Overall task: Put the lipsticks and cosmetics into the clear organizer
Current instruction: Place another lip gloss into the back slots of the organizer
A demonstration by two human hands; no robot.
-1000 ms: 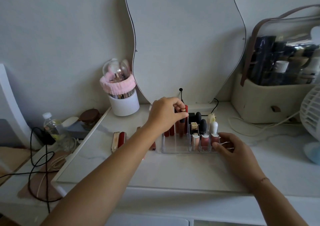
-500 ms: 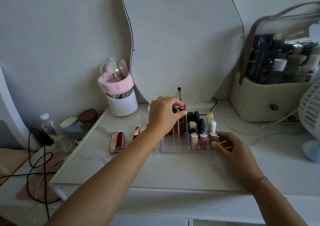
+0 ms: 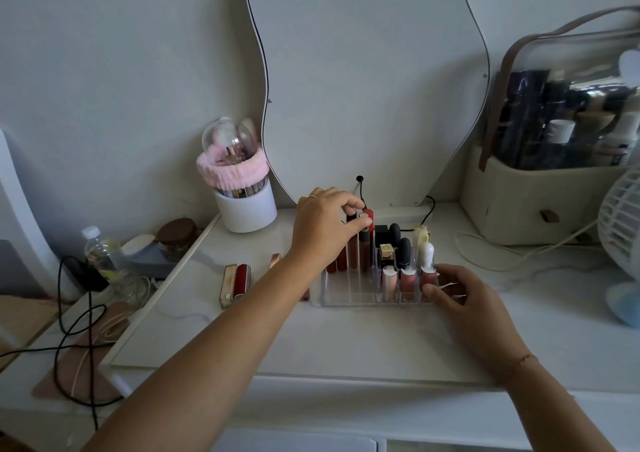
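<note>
The clear organizer [image 3: 349,297] stands on the white vanity top, with several lipsticks and small bottles upright in its slots. My left hand [image 3: 323,228] reaches over its back left part and pinches the cap of a tall brown lip gloss tube [image 3: 364,247] standing in a slot. My right hand [image 3: 464,297] holds the organizer's front right corner with curled fingers. Left of the organizer lie a gold lipstick [image 3: 227,286] and a red lipstick [image 3: 241,281]; another rose-gold one [image 3: 275,260] peeks out behind my left forearm.
A white brush holder [image 3: 246,209] with a pink band stands at the back left, before a wavy mirror [image 3: 367,80]. At the right are a beige cosmetics case [image 3: 540,202] and a white fan [image 3: 623,229]. Cables, a bottle and a jar sit off the left edge.
My left hand's fingers have shifted slightly on the tall tubes at the organizer's back. My right hand stays on the front right corner.
</note>
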